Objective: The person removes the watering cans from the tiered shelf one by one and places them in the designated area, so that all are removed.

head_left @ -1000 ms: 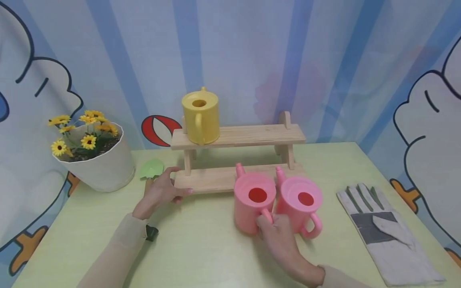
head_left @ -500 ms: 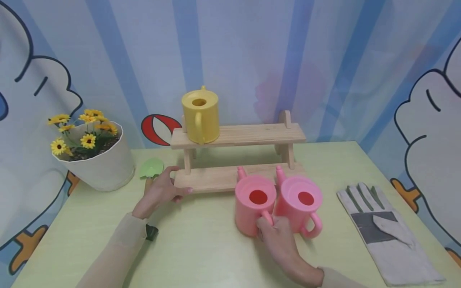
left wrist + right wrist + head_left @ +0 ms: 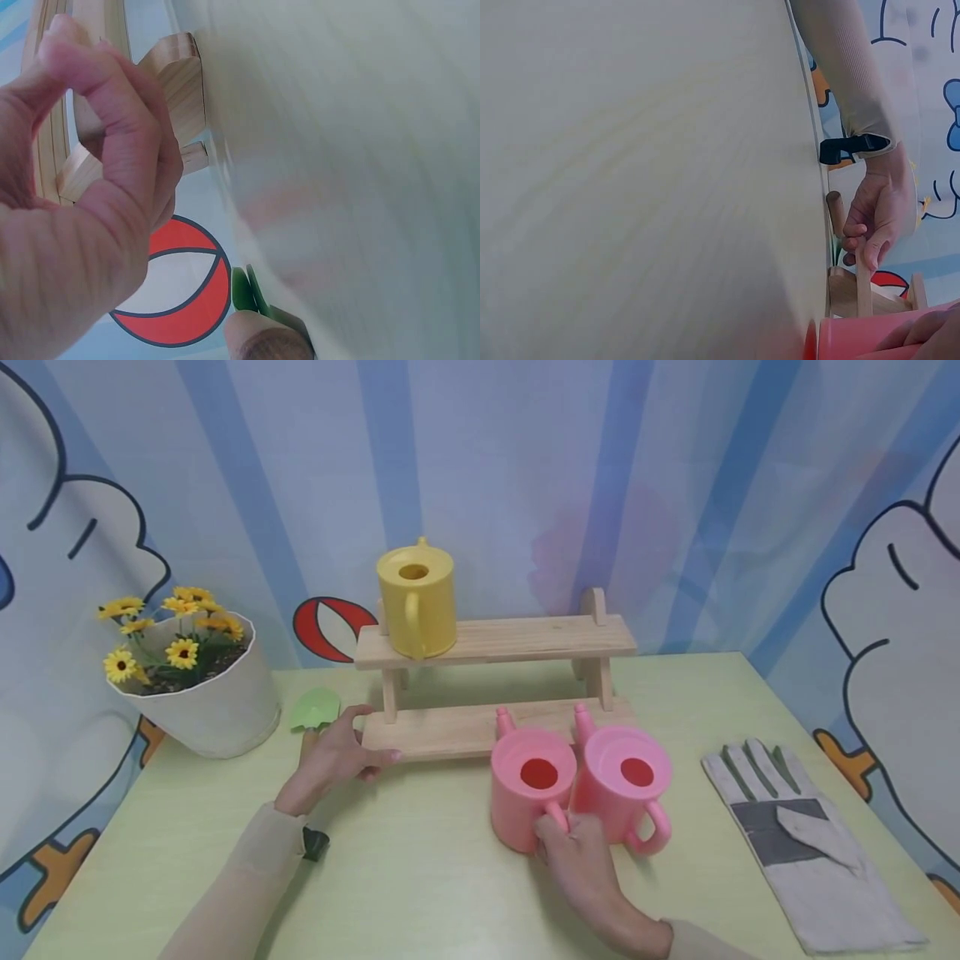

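Observation:
My left hand [image 3: 337, 756] grips the left end of the lower board of a two-tier wooden shelf [image 3: 442, 731], thumb over the front edge; the left wrist view shows its fingers [image 3: 135, 142] curled around the wood. With my right hand [image 3: 585, 868] I hold the handle of a pink watering can [image 3: 517, 810], its spout pointing away and overlapping the lower board. Close on its right stands a second pink watering can [image 3: 603, 810], handle facing me. A yellow watering can [image 3: 438, 618] sits on the left of the upper board.
Left of the shelf lies a small green trowel [image 3: 317, 706] with a wooden handle, partly behind my left hand. A white pot [image 3: 225, 710] of yellow flowers stands at the back left. One grey-white work glove [image 3: 832, 893] lies on the right. A printed curtain [image 3: 495, 468] hangs behind.
The pink watering can in my right hand has shifted slightly toward me and to the right. My left hand keeps its place on the shelf.

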